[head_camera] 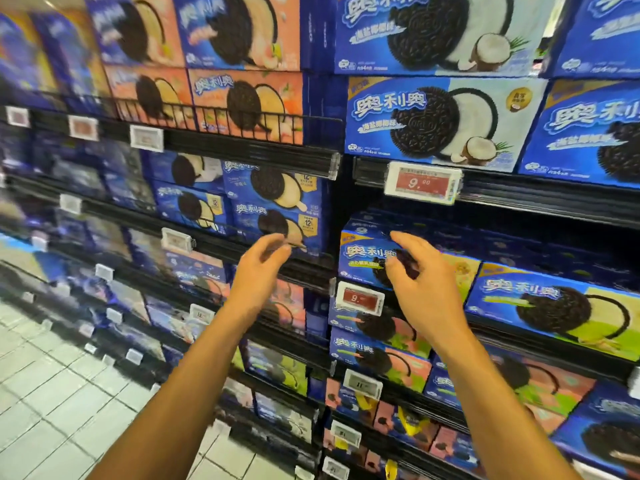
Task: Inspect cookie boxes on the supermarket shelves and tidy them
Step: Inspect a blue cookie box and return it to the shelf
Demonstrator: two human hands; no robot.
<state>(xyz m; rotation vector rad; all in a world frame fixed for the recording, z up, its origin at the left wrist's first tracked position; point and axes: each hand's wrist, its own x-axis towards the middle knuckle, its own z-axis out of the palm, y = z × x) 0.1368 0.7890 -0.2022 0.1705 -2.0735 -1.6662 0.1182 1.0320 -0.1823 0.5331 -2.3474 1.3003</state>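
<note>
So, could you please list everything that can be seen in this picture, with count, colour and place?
Coconut cookie boxes: at least four, blue and white, upper shelf on the right.
Peach cookie boxes: about four, blue and orange-pink, upper left behind a black wire rail.
Green-flavour cookie boxes: at least two, blue and yellow-green, middle shelf on the right.
Ice-cream-bar cookie boxes: several, blue, middle shelf at centre.
Red price tag: one, red and white, reads 9.90, under the coconut boxes.
Second red price tag: one, shelf edge below the hands.
Floor: pale tiles, lower left.
Left hand: one, open, raised before the centre shelf.
Right hand: one, open, at the front of the leftmost green-flavour box.
</note>
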